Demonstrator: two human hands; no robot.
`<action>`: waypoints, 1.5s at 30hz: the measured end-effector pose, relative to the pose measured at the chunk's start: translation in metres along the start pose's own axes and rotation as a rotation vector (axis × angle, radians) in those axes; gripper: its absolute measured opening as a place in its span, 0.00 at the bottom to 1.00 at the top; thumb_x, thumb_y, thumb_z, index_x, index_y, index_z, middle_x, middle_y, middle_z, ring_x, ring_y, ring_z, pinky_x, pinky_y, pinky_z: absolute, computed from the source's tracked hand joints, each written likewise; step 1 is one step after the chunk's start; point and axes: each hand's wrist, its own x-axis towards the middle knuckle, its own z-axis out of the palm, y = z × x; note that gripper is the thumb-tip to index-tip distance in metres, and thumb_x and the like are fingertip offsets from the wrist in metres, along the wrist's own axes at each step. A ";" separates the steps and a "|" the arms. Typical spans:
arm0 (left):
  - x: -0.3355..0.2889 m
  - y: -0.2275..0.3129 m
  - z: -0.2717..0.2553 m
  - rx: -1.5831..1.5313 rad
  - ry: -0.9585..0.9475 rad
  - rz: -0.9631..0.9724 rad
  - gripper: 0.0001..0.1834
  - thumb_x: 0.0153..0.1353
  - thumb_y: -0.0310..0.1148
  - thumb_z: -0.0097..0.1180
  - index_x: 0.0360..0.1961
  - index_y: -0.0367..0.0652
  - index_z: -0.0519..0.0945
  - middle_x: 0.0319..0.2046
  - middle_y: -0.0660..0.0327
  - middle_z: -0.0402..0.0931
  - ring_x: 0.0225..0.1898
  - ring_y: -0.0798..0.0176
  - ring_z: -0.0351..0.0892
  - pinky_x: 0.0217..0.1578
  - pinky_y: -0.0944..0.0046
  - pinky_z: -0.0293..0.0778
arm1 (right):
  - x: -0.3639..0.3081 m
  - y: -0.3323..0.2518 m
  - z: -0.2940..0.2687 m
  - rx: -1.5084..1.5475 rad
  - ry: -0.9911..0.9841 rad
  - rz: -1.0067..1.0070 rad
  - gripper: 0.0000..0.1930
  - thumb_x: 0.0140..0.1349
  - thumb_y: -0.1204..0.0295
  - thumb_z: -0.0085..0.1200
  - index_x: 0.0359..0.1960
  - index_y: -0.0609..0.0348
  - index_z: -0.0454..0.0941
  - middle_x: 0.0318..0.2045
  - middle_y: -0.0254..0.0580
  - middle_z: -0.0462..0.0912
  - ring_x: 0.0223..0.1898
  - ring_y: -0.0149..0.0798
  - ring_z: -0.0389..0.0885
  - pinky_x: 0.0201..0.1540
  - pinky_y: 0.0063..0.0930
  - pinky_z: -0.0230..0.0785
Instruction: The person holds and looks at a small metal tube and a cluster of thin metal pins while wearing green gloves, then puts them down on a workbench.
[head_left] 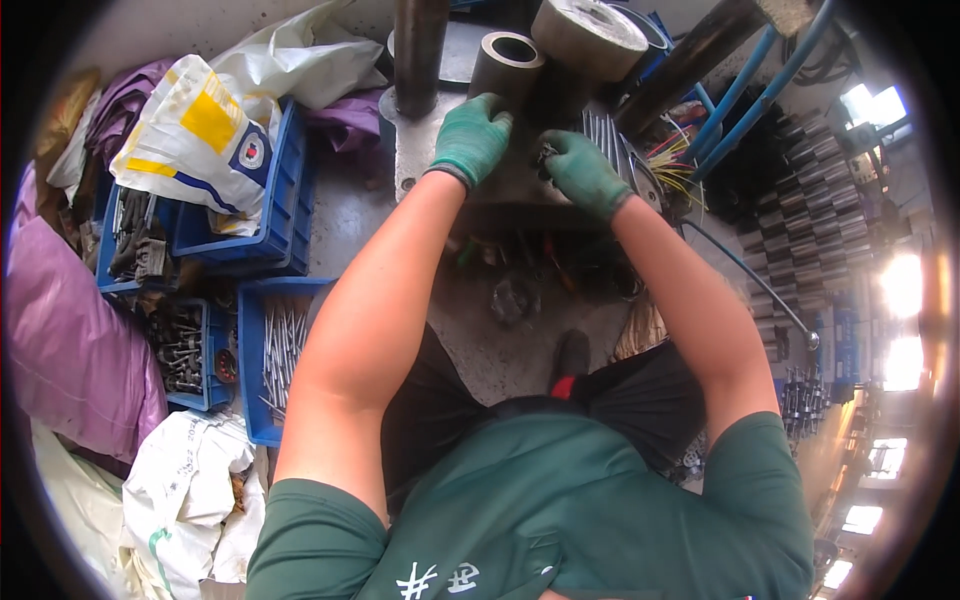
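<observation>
Steel tube (pixel 497 80): 1 o'clock from my left hand (pixel 472 140), 11 o'clock from my right hand (pixel 585 172); long axis looks near upright, mouth up | left nearer; fingers curled by its lower wall; gripping, I cannot tell | right closed on small dark piece (pixel 546 153) above worktop (pixel 415 150)

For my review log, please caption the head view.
Green-gloved left hand by a metal tube, green-gloved right hand beside grey bars, blue bins off to the left.
</observation>
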 end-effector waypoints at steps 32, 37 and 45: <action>-0.048 0.063 0.015 0.080 0.011 0.369 0.17 0.62 0.26 0.66 0.53 0.41 0.85 0.47 0.51 0.83 0.46 0.47 0.86 0.49 0.55 0.81 | -0.023 0.008 -0.027 1.821 -0.115 0.207 0.25 0.75 0.54 0.50 0.55 0.69 0.76 0.55 0.61 0.81 0.63 0.60 0.76 0.73 0.54 0.63; -0.041 0.067 0.031 0.295 -0.044 0.474 0.16 0.61 0.31 0.67 0.51 0.46 0.86 0.45 0.52 0.82 0.43 0.45 0.84 0.44 0.51 0.81 | -0.012 0.021 -0.006 1.737 -0.168 0.150 0.31 0.72 0.43 0.53 0.58 0.61 0.75 0.52 0.48 0.81 0.58 0.48 0.75 0.68 0.42 0.66; -0.030 0.060 0.038 0.228 -0.055 0.458 0.08 0.63 0.24 0.63 0.44 0.42 0.83 0.39 0.52 0.80 0.41 0.43 0.83 0.41 0.51 0.79 | -0.013 0.022 0.000 1.558 -0.029 0.092 0.16 0.73 0.54 0.60 0.46 0.54 0.83 0.40 0.33 0.85 0.40 0.30 0.83 0.48 0.27 0.78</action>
